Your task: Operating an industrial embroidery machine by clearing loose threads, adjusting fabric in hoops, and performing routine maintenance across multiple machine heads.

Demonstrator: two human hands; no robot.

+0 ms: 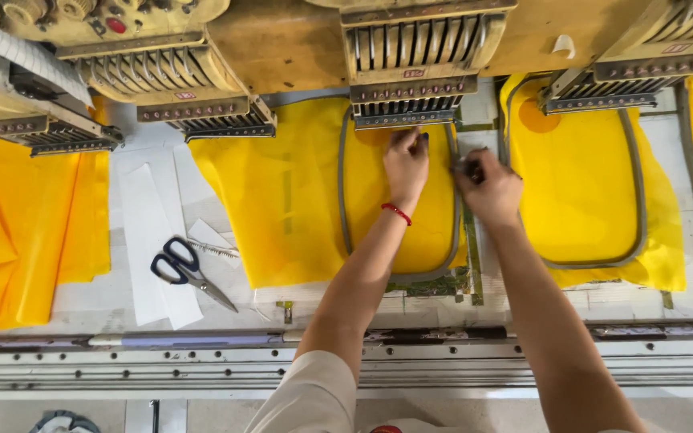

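Note:
My left hand, a red band on its wrist, presses flat on yellow fabric stretched inside a grey embroidery hoop, just below the middle machine head. My right hand is closed on the hoop's right edge, fingers pinching something small and dark there; what it is I cannot make out. Both arms reach forward over the metal front rail.
A second hoop with yellow fabric lies to the right. Black-handled scissors rest on white backing strips at left. Loose yellow cloth is piled far left. More machine heads hang over the table's far side.

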